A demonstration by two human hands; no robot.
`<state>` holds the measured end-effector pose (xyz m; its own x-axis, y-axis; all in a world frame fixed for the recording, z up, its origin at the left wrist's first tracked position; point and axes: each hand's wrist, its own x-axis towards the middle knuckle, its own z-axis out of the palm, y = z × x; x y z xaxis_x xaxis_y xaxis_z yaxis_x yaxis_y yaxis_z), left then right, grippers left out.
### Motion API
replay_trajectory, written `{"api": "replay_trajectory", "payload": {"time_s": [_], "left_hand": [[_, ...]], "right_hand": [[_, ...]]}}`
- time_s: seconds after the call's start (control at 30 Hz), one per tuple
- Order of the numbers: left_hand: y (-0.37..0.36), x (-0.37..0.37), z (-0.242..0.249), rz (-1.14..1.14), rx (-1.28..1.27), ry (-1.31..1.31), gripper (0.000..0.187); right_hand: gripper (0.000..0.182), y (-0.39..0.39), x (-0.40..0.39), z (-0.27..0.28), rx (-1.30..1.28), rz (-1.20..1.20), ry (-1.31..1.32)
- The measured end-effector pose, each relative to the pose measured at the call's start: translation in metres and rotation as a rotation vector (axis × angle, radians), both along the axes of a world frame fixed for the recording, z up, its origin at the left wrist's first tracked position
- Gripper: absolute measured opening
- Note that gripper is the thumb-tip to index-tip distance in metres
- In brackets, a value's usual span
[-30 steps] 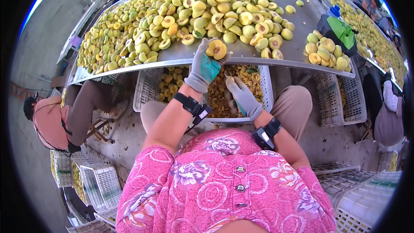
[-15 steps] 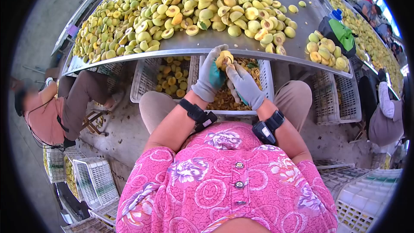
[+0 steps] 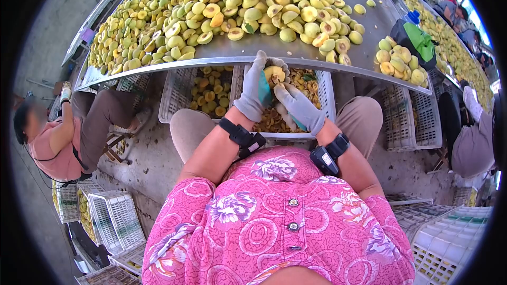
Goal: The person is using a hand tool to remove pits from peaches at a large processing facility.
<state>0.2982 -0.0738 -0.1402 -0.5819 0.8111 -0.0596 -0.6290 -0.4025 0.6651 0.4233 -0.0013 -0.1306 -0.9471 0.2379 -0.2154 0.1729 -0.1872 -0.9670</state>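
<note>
My left hand (image 3: 254, 95), in a grey and green work glove, is closed around a yellow apricot-like fruit half (image 3: 275, 74), just below the table's front edge. My right hand (image 3: 302, 105), gloved the same way, is closed with its fingertips against the fruit's cut face. Whatever it may grip there is hidden by the fingers. Beneath both hands, a white plastic crate (image 3: 331, 97) between my knees contains yellow fruit scraps (image 3: 306, 85). Ahead on the metal table (image 3: 227, 51) lies a large heap of halved yellow-green fruit (image 3: 253, 5).
Left of the scraps stands another crate (image 3: 173, 92) with fruit halves. A small fruit pile (image 3: 400, 63) and a green bag (image 3: 420, 42) sit at the table's right corner. A seated co-worker (image 3: 60, 132) is at left; stacked crates (image 3: 116, 219) stand behind.
My right fingers have shifted slightly down and left over the fruit, while my left hand stays nearly in place. The co-worker at left has raised an arm.
</note>
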Motion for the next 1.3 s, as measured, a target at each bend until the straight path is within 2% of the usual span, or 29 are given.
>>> {"api": "replay_trajectory", "payload": {"time_s": [0.13,0.2,0.27,0.33,0.37,0.4,0.43,0.53,0.73,0.8,0.83,0.87,0.9,0.93,0.97,1.0,1.03,1.07,1.1,1.13,1.17,1.2,1.23,1.27,1.3], "left_hand": [[0.001,-0.002,-0.002,0.021,-0.059,0.075,0.053],[0.0,-0.001,0.0,0.035,-0.125,0.217,0.057],[-0.004,-0.003,0.003,-0.031,-0.134,0.189,0.059],[-0.006,-0.005,0.003,-0.097,-0.14,0.164,0.061],[-0.007,-0.005,0.002,-0.076,-0.191,0.318,0.061],[-0.008,-0.006,-0.002,-0.055,-0.242,0.471,0.06],[-0.008,-0.006,-0.005,-0.055,-0.245,0.468,0.06],[-0.008,-0.007,-0.01,-0.087,-0.183,0.492,0.061],[-0.014,-0.003,-0.013,-0.236,-0.026,0.266,0.056],[-0.013,0.002,-0.015,-0.282,0.09,-0.091,0.053],[-0.013,0.001,-0.017,-0.303,0.079,-0.048,0.051],[-0.014,0.0,-0.02,-0.326,0.149,-0.333,0.052],[-0.021,-0.004,-0.016,-0.24,0.023,0.013,0.054],[-0.019,-0.011,-0.024,-0.202,0.198,-0.287,0.06],[-0.03,-0.023,-0.025,-0.047,0.0,-0.055,0.055],[-0.039,-0.036,-0.024,0.161,-0.01,-0.016,0.046],[-0.055,-0.076,-0.047,0.179,0.046,-0.003,0.039],[-0.076,-0.111,-0.055,0.321,-0.353,0.424,0.032],[-0.078,-0.103,-0.02,0.537,-0.514,0.683,0.029],[-0.09,-0.143,-0.032,0.582,-0.561,0.941,0.03],[-0.095,-0.159,-0.024,0.585,-0.685,1.098,0.032],[-0.09,-0.185,-0.039,0.573,-0.599,0.927,0.036],[-0.083,-0.199,-0.04,0.524,-0.665,0.973,0.04],[-0.071,-0.192,-0.026,0.488,-0.813,1.077,0.043],[-0.058,-0.209,-0.035,0.433,-0.805,1.107,0.047]], "right_hand": [[0.032,-0.001,0.006,0.007,-0.104,0.058,-0.046],[0.033,0.0,0.007,0.007,-0.138,0.082,-0.077],[0.033,0.003,0.009,0.005,-0.171,0.107,-0.11],[0.035,0.007,0.01,-0.001,-0.406,0.221,-0.132],[0.035,0.008,0.011,-0.003,-0.407,0.221,-0.132],[0.034,0.009,0.012,-0.005,-0.54,0.258,-0.137],[0.034,0.009,0.013,-0.007,-0.674,0.294,-0.143],[0.037,0.009,0.013,-0.014,-0.758,0.333,-0.165],[0.038,0.008,0.011,-0.029,-0.991,0.485,-0.028],[0.039,0.006,0.012,-0.031,-1.023,0.486,-0.029],[0.038,0.005,0.012,-0.032,-1.076,0.505,-0.031],[0.038,0.005,0.011,-0.033,-1.128,0.523,-0.034],[0.038,0.007,0.008,-0.037,-1.188,0.57,-0.049],[0.038,0.007,0.006,-0.041,-1.22,0.618,-0.041],[0.04,0.006,0.007,-0.046,-1.291,0.65,-0.038],[0.041,0.008,0.01,-0.048,-1.229,0.595,-0.063],[0.04,0.009,0.009,-0.056,-1.1,0.586,-0.008],[0.039,0.009,0.01,-0.066,-1.119,0.532,-0.07],[0.036,0.008,0.006,-0.077,-0.942,0.521,-0.096],[0.035,0.006,0.007,-0.078,-0.969,0.402,-0.215],[0.033,0.007,0.008,-0.079,-0.818,0.389,-0.272],[0.035,0.007,0.008,-0.076,-0.73,0.347,-0.345],[0.037,0.002,0.011,-0.066,-0.493,0.232,-0.419],[0.039,0.002,0.01,-0.071,-0.46,0.221,-0.402],[0.04,0.005,0.007,-0.078,-0.431,0.232,-0.413]]}}
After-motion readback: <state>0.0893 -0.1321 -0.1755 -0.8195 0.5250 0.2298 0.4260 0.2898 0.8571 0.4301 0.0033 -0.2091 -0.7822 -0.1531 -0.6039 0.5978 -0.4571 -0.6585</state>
